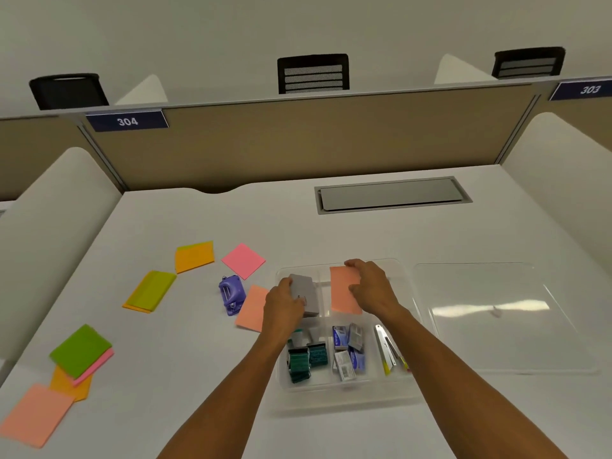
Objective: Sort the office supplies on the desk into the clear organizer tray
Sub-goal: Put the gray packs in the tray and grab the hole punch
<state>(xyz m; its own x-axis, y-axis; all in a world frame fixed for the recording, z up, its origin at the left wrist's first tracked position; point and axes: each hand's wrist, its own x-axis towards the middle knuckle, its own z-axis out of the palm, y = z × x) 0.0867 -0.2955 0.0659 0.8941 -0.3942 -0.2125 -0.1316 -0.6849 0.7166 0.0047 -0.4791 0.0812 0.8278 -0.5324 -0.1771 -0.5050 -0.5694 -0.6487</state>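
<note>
Gripping one grey box (304, 294), the left hand (284, 303) hovers over the clear organizer tray (344, 389); right hand (371, 286) pinches one salmon sticky pad (342, 289) in its far compartment

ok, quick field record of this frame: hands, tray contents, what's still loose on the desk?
left hand: grips grey stapler over the tray's far-left compartment
right hand: holds salmon note pad in the far compartment
organizer tray: near compartments hold green binder clips, staple boxes, metal tools
loose on desk: purple hole punch, pink pad, other pads at left
tray lid: right of the tray
</note>
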